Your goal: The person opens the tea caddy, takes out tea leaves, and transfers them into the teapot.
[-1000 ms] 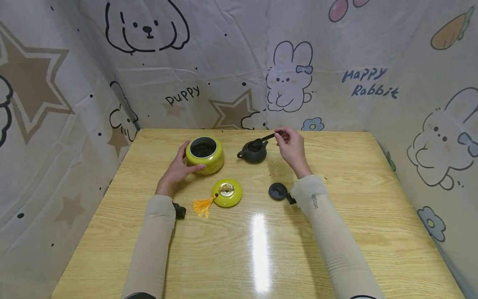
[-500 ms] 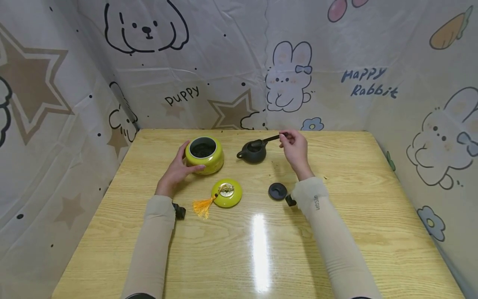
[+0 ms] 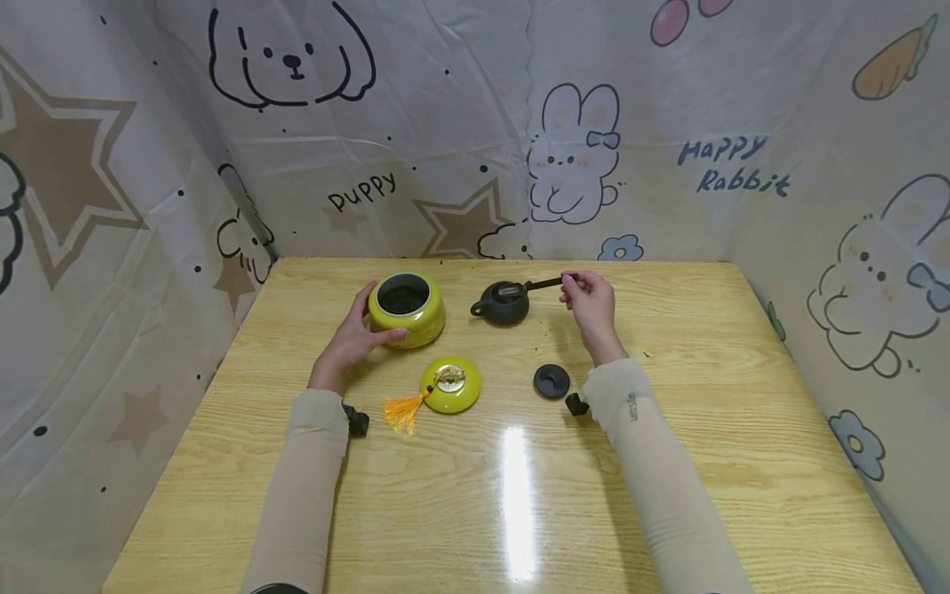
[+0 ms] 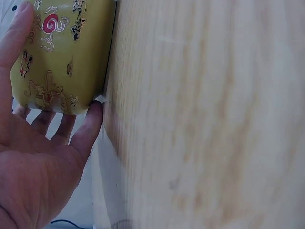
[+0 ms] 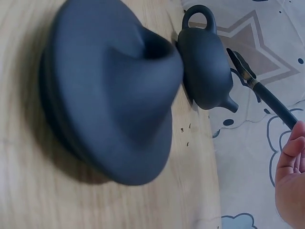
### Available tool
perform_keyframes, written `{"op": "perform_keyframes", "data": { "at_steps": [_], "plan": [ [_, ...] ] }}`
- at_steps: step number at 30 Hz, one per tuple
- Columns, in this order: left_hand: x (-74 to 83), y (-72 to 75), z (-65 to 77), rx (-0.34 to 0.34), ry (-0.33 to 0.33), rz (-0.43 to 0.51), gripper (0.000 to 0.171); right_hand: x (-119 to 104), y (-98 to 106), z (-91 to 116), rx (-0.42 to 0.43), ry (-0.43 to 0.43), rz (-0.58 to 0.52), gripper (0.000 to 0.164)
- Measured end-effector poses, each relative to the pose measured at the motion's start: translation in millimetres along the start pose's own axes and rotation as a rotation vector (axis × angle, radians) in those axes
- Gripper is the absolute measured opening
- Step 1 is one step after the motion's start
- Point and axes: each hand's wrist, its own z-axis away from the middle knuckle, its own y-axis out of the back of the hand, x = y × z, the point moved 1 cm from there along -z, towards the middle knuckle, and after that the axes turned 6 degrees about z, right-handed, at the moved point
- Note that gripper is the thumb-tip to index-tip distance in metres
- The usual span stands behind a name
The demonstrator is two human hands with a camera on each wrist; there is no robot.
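Observation:
My left hand (image 3: 349, 342) holds a round yellow jar (image 3: 419, 326) by its side, thumb at the front and fingers behind. The jar stands uncovered with dark contents inside; its painted wall (image 4: 66, 52) fills a corner of the left wrist view. Between thumb and fingers, my right hand (image 3: 591, 312) pinches the dark handle of a tea scoop (image 3: 545, 283). In the head view the scoop's head lies over the mouth of a small black teapot (image 3: 500, 311). From the right wrist view, the scoop head (image 5: 241, 66) appears just above the teapot (image 5: 205, 67), apart from it.
A black teapot lid (image 3: 552, 381) lies by the right wrist, large in the right wrist view. In front of the jar sits its yellow lid (image 3: 463, 398) with an orange tassel (image 3: 404, 412). Dark crumbs dot the wooden table (image 3: 445, 511). Printed cloth (image 3: 445, 124) hangs behind.
My right hand has shifted right and slightly nearer, drawing the scoop from a downward slant in the teapot mouth to a flatter pose. The left hand and jar stayed put.

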Motion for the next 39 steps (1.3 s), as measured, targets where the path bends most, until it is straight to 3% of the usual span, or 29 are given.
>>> {"op": "perform_keyframes", "data": {
  "at_steps": [9, 16, 19, 29, 35, 39],
  "plan": [
    [-0.8, -1.3, -0.9, -0.006, -0.005, -0.005, 0.113, 2.9, 4.3, 0.3, 0.010, -0.032, -0.048, 0.031],
    [-31.7, 2.3, -19.4, 0.011, -0.037, -0.015, 0.115, 0.5, 18.0, 0.3, 0.015, -0.065, -0.109, 0.035],
    [-35.9, 2.4, -21.8, 0.017, -0.048, -0.016, 0.116, 1.2, 26.8, -0.2, 0.029, -0.070, -0.118, 0.035],
    [-34.5, 1.0, -19.7, 0.024, -0.028, -0.007, 0.118, 11.2, 68.7, -1.4, 0.120, -0.078, -0.231, 0.029],
    [-31.1, 1.4, -18.1, 0.025, -0.011, 0.001, 0.118, 15.1, 104.3, -2.0, 0.180, -0.135, -0.277, 0.008],
    [-31.9, 2.4, -18.1, 0.030, 0.010, 0.033, 0.120, 14.5, 125.9, 2.1, 0.224, -0.188, -0.308, 0.011]
  ]
}}
